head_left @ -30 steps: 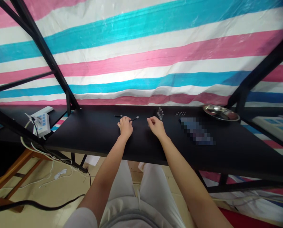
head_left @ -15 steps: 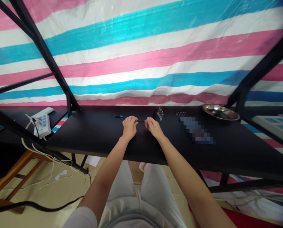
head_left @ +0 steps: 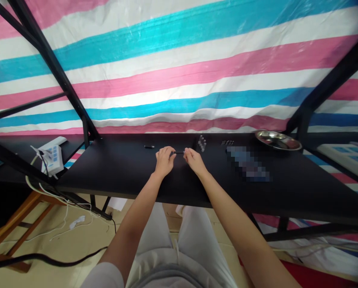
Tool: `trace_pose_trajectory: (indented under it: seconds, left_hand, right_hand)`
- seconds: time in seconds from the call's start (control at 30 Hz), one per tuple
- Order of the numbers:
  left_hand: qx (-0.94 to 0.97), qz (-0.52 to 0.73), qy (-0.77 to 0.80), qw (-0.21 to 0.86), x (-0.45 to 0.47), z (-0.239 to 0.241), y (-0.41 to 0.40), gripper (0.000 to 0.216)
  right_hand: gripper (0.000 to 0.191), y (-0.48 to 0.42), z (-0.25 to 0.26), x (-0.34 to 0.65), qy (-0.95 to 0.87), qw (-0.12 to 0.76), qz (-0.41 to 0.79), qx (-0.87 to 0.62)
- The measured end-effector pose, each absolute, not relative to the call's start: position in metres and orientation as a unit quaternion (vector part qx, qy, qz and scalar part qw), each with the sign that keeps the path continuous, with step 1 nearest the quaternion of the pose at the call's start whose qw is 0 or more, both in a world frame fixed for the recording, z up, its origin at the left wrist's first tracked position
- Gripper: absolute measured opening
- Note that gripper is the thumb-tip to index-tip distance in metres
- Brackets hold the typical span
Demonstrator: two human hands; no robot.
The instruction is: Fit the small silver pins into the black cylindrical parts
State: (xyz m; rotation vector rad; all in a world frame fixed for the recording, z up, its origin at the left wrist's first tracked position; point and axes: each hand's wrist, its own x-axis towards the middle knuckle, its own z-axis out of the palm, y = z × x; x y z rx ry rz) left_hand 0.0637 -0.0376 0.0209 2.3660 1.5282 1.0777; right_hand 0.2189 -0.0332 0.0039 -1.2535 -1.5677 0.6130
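Between my two hands lies a thin dark pen-like stick (head_left: 179,152), held level just above the black table (head_left: 121,172). My left hand (head_left: 165,160) is closed round its left end, fingers curled. At the other end, my right hand (head_left: 193,159) pinches a small pale tip between thumb and fingers. A short black piece with a light end (head_left: 149,146) rests on the table left of my left hand. Beyond my right hand stand several small clear pieces (head_left: 202,143) grouped together.
Farther right, several tiny clear parts (head_left: 227,142) lie in a row. A pixelated flat object (head_left: 248,164) is in front of them. A shiny metal bowl (head_left: 278,141) sits at the back right. Left are a white power strip (head_left: 53,159) and black frame posts (head_left: 67,84).
Both hands stay at nearly the same place on the stick. The fingers have shifted only slightly, and the camera view has moved a little.
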Motion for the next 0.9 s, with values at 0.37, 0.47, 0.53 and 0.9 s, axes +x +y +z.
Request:
trace_pose_trajectory:
  seconds: [0.37,0.47,0.53,0.9]
  left_hand:
    - [0.776,0.341,0.526,0.064,0.0651,0.0176,-0.0347,0.023]
    - [0.774,0.338,0.532,0.065,0.0656,0.0179,-0.0344,0.027]
    - [0.771,0.337,0.536,0.069,0.066,0.0182,-0.0343,0.029]
    - [0.747,0.357,0.546,0.129,0.0685,0.0181,-0.0315,0.031]
  right_hand:
    - [0.049,-0.0351,0.0066,0.2144,-0.653,0.498,0.25,-0.513]
    - [0.049,-0.0358,0.0073,0.2142,-0.655,0.494,0.244,-0.517]
    - [0.048,-0.0359,0.0074,0.2143,-0.659,0.49,0.24,-0.517]
    - [0.045,-0.0355,0.0066,0.2151,-0.672,0.482,0.241,-0.507]
